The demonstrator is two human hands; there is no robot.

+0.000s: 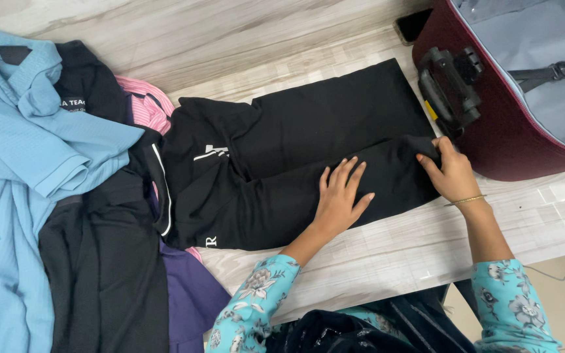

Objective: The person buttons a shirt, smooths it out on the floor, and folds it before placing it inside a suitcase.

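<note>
Fingers of the left hand lie spread and flat, pressing down on the middle of the black garment, gripping nothing. At the far left, a light blue shirt sprawls over the pale wooden floor, with a dark jacket, a pink striped shirt and a purple cloth heaped beside it. That black garment lies folded in the centre, touching the heap. Further right, the right hand pinches the garment's right edge between curled fingers. Just beyond it stands an open maroon suitcase, its black handle near the hand.
</note>
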